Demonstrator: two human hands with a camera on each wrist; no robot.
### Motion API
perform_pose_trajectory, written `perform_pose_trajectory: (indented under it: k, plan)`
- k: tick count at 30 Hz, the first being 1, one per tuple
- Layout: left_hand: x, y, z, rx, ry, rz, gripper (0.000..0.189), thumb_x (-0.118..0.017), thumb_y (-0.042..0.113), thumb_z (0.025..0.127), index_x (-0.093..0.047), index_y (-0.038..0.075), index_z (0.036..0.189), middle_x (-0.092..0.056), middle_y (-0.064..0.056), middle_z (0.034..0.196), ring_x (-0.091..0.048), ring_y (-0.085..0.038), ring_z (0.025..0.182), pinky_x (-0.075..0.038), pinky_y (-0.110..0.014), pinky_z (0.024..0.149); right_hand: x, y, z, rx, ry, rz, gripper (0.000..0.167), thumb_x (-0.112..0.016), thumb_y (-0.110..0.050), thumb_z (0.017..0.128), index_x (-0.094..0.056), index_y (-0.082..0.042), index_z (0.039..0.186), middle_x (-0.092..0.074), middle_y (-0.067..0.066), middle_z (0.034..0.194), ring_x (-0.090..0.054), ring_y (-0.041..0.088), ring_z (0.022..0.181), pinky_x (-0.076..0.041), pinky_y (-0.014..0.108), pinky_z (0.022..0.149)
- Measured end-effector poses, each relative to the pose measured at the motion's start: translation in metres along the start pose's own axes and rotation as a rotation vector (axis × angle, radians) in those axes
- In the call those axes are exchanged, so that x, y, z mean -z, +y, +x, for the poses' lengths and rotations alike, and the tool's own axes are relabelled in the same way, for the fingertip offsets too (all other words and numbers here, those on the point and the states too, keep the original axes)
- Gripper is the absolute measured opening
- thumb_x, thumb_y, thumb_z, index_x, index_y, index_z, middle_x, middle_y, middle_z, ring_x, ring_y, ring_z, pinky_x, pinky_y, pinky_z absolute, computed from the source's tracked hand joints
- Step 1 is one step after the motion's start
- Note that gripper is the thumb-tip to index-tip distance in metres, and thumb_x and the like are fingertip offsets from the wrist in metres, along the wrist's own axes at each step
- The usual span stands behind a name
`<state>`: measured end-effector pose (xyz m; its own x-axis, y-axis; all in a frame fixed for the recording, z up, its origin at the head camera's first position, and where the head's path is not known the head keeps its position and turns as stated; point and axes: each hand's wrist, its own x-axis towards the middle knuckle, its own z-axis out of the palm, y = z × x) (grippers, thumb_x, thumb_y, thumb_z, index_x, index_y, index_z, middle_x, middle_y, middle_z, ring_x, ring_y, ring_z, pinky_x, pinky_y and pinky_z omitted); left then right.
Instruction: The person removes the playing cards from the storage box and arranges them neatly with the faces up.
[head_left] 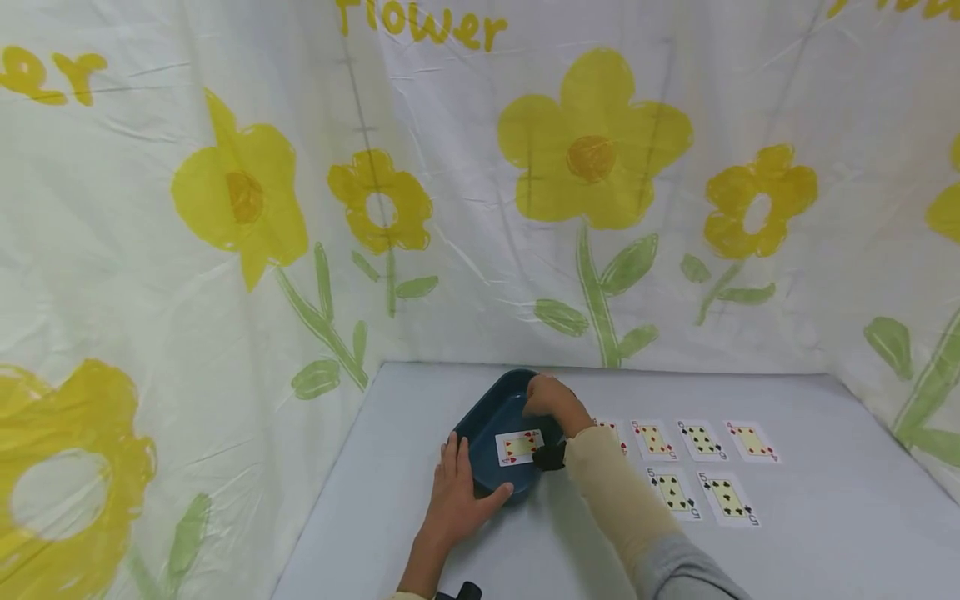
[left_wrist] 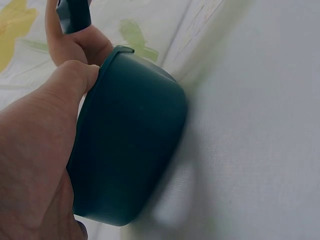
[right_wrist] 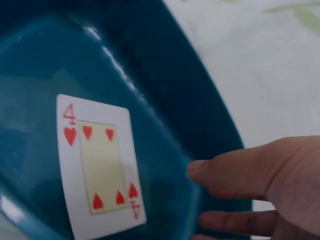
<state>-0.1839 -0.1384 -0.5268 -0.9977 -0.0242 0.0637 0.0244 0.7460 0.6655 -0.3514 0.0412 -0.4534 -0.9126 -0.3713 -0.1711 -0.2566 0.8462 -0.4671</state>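
Note:
A dark teal tray (head_left: 486, 410) stands on the table, its long side slanting away to the right. My left hand (head_left: 456, 497) holds its near left end, fingers along the left side and thumb at the near rim. Inside lies a four of hearts (right_wrist: 102, 167), face up. Over the far right part of the tray is my right hand (head_left: 553, 402). In the right wrist view, its thumb (right_wrist: 230, 172) and fingers point into the tray, a little apart, with no card between them.
To the right, face-up cards lie in two rows: a five of diamonds (head_left: 654, 440), a six of spades (head_left: 701, 440) and a four of diamonds (head_left: 752, 442) behind, two black fives (head_left: 727, 498) in front. My right sleeve partly covers another red card (head_left: 611, 429). A flowered curtain (head_left: 465, 292) hangs behind.

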Motion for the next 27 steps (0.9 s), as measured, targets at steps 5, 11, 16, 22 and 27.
perform_pose_trajectory:
  k: [5, 11, 16, 22, 27]
  plan:
    - [0.0, -0.001, 0.0, 0.0, 0.001, -0.002, 0.113, -0.066, 0.07, 0.082, -0.019, 0.001, 0.159, -0.005, -0.018, 0.166, -0.008, -0.041, 0.15, -0.02, -0.065, 0.113, -0.01, -0.009, 0.004, -0.067, -0.118, -0.091, 0.016, -0.083, -0.016, 0.081, -0.07, -0.007, 0.081, -0.061, 0.001, 0.077, -0.052, 0.017, 0.069, -0.049, 0.035, 0.068]
    - [0.001, 0.0, 0.0, -0.008, -0.001, -0.012, 0.113, -0.065, 0.07, 0.082, -0.019, 0.001, 0.158, -0.005, -0.017, 0.166, -0.008, -0.04, 0.15, -0.019, -0.064, 0.113, -0.019, -0.016, 0.008, -0.124, -0.15, -0.131, 0.026, -0.088, -0.011, 0.076, -0.073, -0.004, 0.095, -0.068, 0.006, 0.091, -0.061, 0.022, 0.083, -0.053, 0.043, 0.086]
    - [0.001, 0.001, 0.0, -0.012, -0.009, -0.012, 0.113, -0.065, 0.071, 0.083, -0.018, 0.001, 0.159, -0.004, -0.017, 0.166, -0.007, -0.04, 0.151, -0.018, -0.063, 0.114, -0.026, -0.019, 0.006, -0.157, -0.158, -0.153, 0.035, -0.091, -0.008, 0.071, -0.072, -0.005, 0.1, -0.068, 0.009, 0.1, -0.063, 0.025, 0.093, -0.051, 0.046, 0.092]
    - [0.001, 0.0, 0.0, -0.011, -0.013, -0.016, 0.114, -0.064, 0.071, 0.082, -0.017, 0.001, 0.159, -0.003, -0.017, 0.166, -0.006, -0.04, 0.15, -0.018, -0.064, 0.114, -0.038, -0.022, -0.004, -0.163, -0.08, -0.176, 0.074, -0.097, -0.006, 0.06, -0.065, -0.005, 0.127, -0.055, 0.024, 0.124, -0.051, 0.041, 0.114, -0.047, 0.056, 0.096]
    - [0.0, -0.003, 0.0, -0.025, -0.008, -0.023, 0.113, -0.064, 0.071, 0.083, -0.018, 0.001, 0.159, -0.003, -0.018, 0.166, -0.006, -0.04, 0.15, -0.017, -0.063, 0.114, -0.046, -0.025, -0.008, -0.148, -0.031, -0.206, 0.072, -0.097, -0.003, 0.06, -0.066, -0.002, 0.125, -0.05, 0.024, 0.119, -0.047, 0.041, 0.109, -0.049, 0.055, 0.09]
